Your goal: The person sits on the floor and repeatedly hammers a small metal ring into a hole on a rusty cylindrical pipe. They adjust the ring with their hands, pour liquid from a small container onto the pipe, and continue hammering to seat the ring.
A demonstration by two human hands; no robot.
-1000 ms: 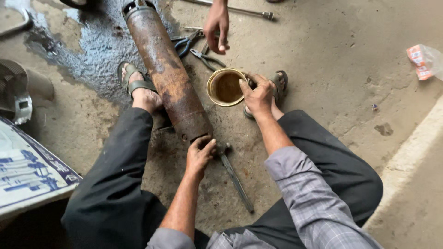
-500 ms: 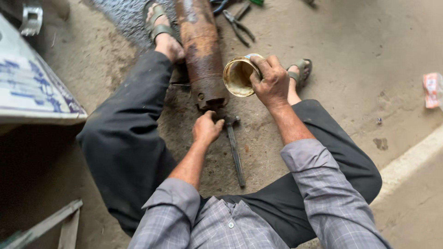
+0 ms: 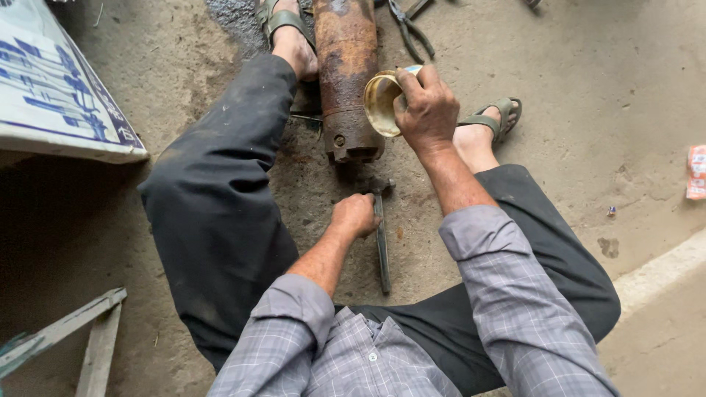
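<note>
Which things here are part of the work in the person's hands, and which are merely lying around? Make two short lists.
In hand:
right hand gripping the brass ring
left hand on the metal bar
rusty cylinder between the feet

Lying about:
pliers
printed board
wooden frame
red wrapper

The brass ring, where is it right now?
In the head view, the brass ring is top centre, held tilted in the right hand, right beside the near end of the rusty cylinder lying on the concrete floor.
</note>
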